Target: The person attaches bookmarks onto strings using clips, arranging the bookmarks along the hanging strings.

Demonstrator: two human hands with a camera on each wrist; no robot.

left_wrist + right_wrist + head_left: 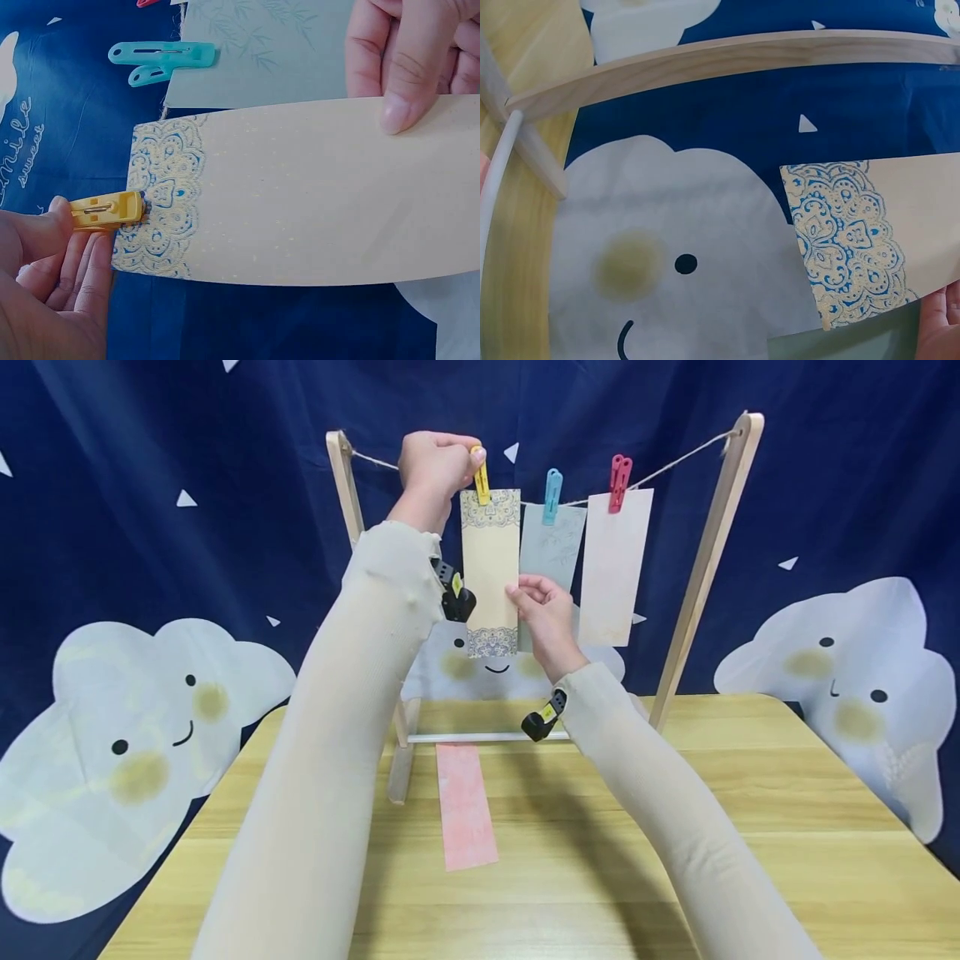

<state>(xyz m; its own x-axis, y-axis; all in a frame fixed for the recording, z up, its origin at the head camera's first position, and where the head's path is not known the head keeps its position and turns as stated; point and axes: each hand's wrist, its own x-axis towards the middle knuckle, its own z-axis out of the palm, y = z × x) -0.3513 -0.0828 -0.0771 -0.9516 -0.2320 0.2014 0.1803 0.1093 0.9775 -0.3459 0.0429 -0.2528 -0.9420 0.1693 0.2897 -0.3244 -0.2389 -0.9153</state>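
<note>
My left hand point(437, 464) pinches a yellow clothespin point(482, 477) at the top of a cream paper strip point(491, 560) with blue lacy bands at both ends. In the left wrist view the tip of the yellow clothespin point(109, 210) overlaps the patterned end of the strip. Lower down, my right hand point(546, 618) holds the strip's right edge between thumb and fingers. Just right of it, a pale blue-green paper point(553, 543) hangs under a teal clothespin point(552, 496). Farther right, a whitish-pink paper point(618, 568) hangs under a red clothespin point(619, 483).
A thin string point(690, 458) runs between two wooden posts point(708, 568) of a stand, with a white rod point(487, 737) low between them. One pink paper strip point(467, 806) lies on the wooden table point(750, 835). Behind hangs a dark blue curtain point(262, 510) with clouds.
</note>
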